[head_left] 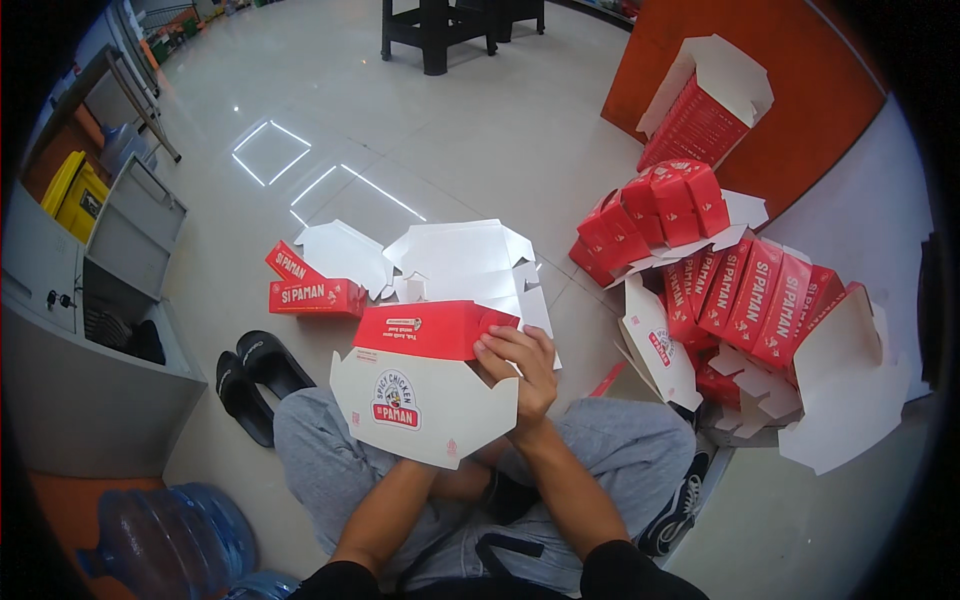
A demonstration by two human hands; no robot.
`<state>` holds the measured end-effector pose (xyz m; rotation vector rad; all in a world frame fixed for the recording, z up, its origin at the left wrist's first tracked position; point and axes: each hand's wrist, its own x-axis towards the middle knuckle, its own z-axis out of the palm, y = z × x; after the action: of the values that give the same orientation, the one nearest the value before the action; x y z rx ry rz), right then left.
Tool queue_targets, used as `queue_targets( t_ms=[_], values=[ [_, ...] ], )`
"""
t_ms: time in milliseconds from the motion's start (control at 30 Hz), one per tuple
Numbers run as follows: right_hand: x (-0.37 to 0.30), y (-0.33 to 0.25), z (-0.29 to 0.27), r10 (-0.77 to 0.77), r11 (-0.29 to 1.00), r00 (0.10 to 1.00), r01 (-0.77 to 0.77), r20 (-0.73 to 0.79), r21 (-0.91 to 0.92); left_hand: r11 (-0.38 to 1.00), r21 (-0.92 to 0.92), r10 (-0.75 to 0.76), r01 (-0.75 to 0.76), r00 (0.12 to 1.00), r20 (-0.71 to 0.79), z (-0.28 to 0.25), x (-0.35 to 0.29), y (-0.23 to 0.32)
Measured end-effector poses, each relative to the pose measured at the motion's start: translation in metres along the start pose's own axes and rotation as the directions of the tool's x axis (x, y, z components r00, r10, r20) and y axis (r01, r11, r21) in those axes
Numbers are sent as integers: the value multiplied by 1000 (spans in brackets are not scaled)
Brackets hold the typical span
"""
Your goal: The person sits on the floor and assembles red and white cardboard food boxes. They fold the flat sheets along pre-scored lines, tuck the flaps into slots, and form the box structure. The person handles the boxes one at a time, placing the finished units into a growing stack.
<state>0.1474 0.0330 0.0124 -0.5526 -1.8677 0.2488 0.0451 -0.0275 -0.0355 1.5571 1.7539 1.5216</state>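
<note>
As the right hand [518, 365] clamps one open carton [415, 328] over the lap [335, 440], its flap [400, 400] hides the left hand, grip I can't tell; two red boxes [318, 297] sit beyond, two sandals [245, 397] left, one carton heap [755, 305] right.

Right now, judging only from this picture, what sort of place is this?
Probably a shop or takeaway, perhaps its working area: many red-and-white cardboard boxes are piled at the right, a grey cabinet stands open at the left, and a large blue water bottle is at the lower left.
</note>
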Motion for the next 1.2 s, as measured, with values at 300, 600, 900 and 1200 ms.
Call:
queue_targets(
  t_ms=[300, 600, 900, 1200],
  values=[
    [-9, -31, 2, 274, 925, 949, -304, 155, 229, 1000, 13, -15, 15, 998, 53, -13, -17, 2],
    [-6, 6, 5, 79, 997, 987, -81, 142, 7, 998, 53, -27, 24, 998, 60, -4, 0, -8],
    [14, 21, -25, 207, 903, 871, -345, 446, 256, 941, -239, -180, 241, 951, 251, -30, 9, -14],
    [-1, 25, -3, 164, 986, 972, -161, 167, -31, 241, -902, -157, 357, 932, 327, -21, 7, -8]
  ],
)
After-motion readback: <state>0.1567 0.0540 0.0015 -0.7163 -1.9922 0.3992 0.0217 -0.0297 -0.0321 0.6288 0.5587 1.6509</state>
